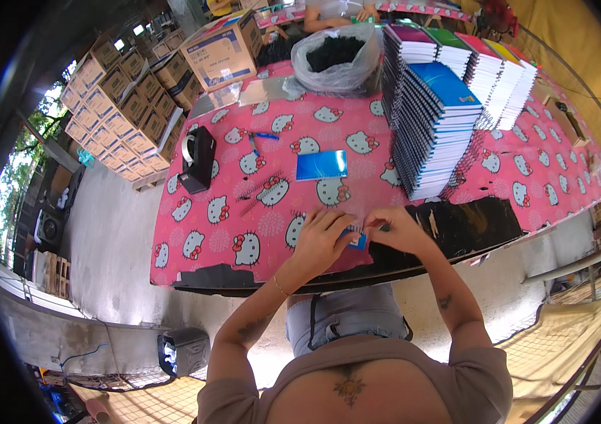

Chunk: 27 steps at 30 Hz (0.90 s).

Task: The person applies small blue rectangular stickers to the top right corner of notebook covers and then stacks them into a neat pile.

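Note:
Close to the table's near edge, a small blue-covered notebook (359, 242) lies mostly hidden beneath my hands. My left hand (321, 242) is bent over it from the left, its fingers gripping it. At the notebook's right edge, the fingers of my right hand (396, 230) are pinched together. What they pinch is too small to make out. Farther in, a flat blue notebook cover (321, 165) rests on the pink patterned tablecloth. A loose dark binding coil (261, 191) lies to its left.
A tall stack of blue spiral notebooks (434, 131) rises on the right, before stacks with other covers (484, 67). A black tape dispenser (198, 160), a blue pen (266, 136) and a plastic bag of black coils (336, 60) occupy the table. Cartons (120, 106) are piled at left.

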Motion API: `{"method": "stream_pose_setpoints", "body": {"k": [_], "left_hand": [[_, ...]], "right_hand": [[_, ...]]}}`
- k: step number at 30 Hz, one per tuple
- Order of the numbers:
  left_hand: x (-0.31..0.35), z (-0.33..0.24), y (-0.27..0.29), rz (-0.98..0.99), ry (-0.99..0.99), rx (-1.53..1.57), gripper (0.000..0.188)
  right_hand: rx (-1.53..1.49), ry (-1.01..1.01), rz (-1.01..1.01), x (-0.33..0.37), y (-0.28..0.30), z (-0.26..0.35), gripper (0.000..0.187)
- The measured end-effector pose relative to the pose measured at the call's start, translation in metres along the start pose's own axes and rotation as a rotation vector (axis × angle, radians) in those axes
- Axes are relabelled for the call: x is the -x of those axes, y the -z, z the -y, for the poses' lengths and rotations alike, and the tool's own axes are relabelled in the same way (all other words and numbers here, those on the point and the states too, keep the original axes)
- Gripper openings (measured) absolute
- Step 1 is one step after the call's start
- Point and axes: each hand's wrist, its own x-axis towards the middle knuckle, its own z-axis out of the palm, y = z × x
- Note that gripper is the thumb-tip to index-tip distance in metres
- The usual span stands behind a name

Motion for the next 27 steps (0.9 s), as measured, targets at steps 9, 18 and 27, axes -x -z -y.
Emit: {"method": "stream_pose_setpoints", "body": {"k": [9,18,27], "left_hand": [[-0.031,-0.024,0.032,0.132,0.203,0.027,0.026],[-0.125,-0.057,0.085,-0.327,-0.131,0.371,0.023],[-0.094,0.062,0.026,-0.156,0.228,0.546,0.018]], "right_hand": [[0.259,0.133,-0.610,0.005,-0.019,0.043,0.026],[0.006,0.227,-0.725,0.000,0.085,0.150,0.053],[0.380,-0.235,-0.413,-0.074,0.245,0.122,0.049]]}}
